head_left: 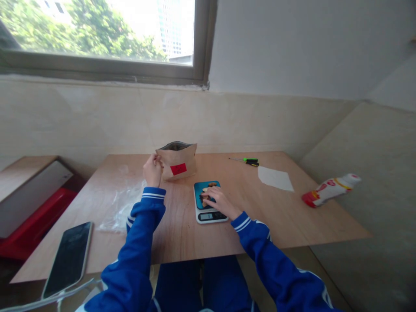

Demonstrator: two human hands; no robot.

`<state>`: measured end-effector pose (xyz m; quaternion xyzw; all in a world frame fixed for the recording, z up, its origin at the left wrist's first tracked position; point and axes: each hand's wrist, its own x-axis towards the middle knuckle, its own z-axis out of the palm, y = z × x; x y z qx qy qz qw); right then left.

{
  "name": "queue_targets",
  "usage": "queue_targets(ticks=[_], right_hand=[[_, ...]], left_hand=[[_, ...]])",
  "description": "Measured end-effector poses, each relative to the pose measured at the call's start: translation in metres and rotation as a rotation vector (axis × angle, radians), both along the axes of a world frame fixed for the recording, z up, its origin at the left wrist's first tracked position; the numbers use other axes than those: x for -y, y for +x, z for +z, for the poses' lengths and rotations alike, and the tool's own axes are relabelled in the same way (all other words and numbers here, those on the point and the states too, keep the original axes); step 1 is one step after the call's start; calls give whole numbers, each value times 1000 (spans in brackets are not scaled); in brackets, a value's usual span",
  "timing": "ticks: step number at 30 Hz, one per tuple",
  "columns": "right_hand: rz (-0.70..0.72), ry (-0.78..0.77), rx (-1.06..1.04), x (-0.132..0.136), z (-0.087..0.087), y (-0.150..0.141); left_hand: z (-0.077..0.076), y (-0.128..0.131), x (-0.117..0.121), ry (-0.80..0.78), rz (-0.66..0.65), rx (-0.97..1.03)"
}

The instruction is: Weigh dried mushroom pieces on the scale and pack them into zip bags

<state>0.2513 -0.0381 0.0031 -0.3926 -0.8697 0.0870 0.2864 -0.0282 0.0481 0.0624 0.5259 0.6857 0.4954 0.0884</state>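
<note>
At the left edge of an open brown paper bag (186,158) with a red label, my left hand (152,171) has its fingers closed on the paper. The bag stands upright and its inside is dark. In front of it lies a small white kitchen scale (212,218) with a blue top and a grey display. Several small brown and pale dried pieces (206,202) rest on the blue top; their kind is unclear. My right hand (220,201) reaches over the scale from the right. Its fingers touch the pieces, with thumb and fingers apart.
Clear plastic wrapping (120,206) lies left of the bag, and a tablet or large phone (69,255) is at the front left. Screwdrivers (250,161), a sheet of white paper (275,178) and a red-white bottle (329,190) are to the right. A wall and window border the table's back.
</note>
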Motion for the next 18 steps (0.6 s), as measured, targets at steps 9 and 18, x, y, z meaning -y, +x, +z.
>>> queue_targets(ticks=[9, 18], right_hand=[[-86, -37, 196, -51, 36, -25], [-6, -62, 310, -47, 23, -27]], left_hand=[[4, 2, 6, -15, -21, 36], [0, 0, 9, 13, -77, 56]])
